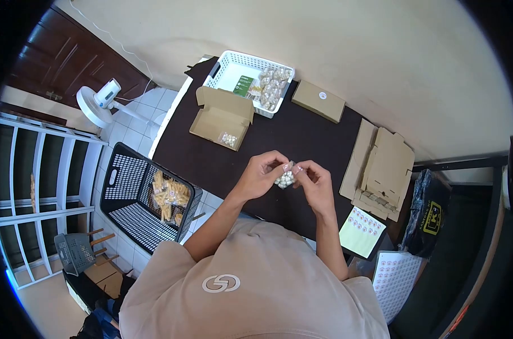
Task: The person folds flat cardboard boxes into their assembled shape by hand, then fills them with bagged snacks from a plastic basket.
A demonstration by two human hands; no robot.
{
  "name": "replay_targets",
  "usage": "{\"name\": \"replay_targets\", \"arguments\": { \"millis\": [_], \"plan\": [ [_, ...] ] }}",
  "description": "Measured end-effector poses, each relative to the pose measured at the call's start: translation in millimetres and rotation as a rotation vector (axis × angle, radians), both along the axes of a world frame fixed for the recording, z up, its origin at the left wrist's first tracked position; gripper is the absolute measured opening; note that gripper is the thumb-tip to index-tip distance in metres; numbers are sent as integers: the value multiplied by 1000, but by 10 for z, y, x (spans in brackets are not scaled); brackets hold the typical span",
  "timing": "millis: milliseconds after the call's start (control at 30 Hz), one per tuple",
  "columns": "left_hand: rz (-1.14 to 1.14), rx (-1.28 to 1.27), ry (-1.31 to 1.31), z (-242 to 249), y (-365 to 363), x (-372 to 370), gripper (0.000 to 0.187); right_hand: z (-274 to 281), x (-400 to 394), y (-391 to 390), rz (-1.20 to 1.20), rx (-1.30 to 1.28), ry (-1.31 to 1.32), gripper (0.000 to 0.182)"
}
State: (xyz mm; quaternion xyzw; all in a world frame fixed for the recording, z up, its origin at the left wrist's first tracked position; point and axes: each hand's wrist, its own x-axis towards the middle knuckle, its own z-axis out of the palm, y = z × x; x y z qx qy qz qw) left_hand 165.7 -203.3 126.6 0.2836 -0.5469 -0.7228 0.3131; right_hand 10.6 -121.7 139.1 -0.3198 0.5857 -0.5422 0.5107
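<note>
Between my two hands is a small clear plastic bag [285, 179] of white, bead-like pieces, held over the front part of the dark table. My left hand [263, 173] pinches the bag's top edge from the left. From the right, my right hand [314, 182] grips the same top edge, its thumb and forefinger pressed together. Beyond my left hand, an open cardboard box [214, 124] holds a similar small bag [228, 139] of white pieces in its near right corner.
A white basket [225, 70] holds many small bags and a green card. A closed box [318, 100] and stacked flat cardboard [386, 164] lie to the right, with a sticker sheet [359, 233] nearer. A black crate [146, 212] with yellowish packets stands left, near a fan [95, 104].
</note>
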Motion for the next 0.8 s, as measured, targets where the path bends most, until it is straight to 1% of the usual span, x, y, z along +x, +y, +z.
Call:
{"name": "replay_targets", "arguments": {
  "millis": [67,200,267,300,367,433,500,567,633,733,800],
  "plan": [
    [-72,-24,-101,12,-3,21,10,-24,-22,19,9,-64,30,10],
    [-82,-76,-141,17,32,36,11,-39,16,27,18,-122,102,7],
    [-49,-279,-241,49,57,43,11,-83,53,32,28,-97,119,8],
    [3,-382,-222,78,77,32,12,-85,61,25,46,-103,117,8],
    [39,-365,-215,62,110,39,12,-97,67,28,84,-52,136,10],
    [84,-336,-201,19,153,58,12,-189,74,26,113,-69,155,10],
    [127,-339,-229,-45,164,107,12,-245,103,5,136,-87,176,11],
    [164,-339,-254,-128,176,154,12,-266,141,-11,149,-49,188,11],
    [241,-227,-245,-197,182,203,10,-240,188,-24,190,-14,208,12],
    [286,-226,-242,-247,118,286,10,-244,273,-64,220,32,245,14],
    [320,-232,-227,-459,12,336,8,-264,299,-92,217,48,264,14]
  ]
}}
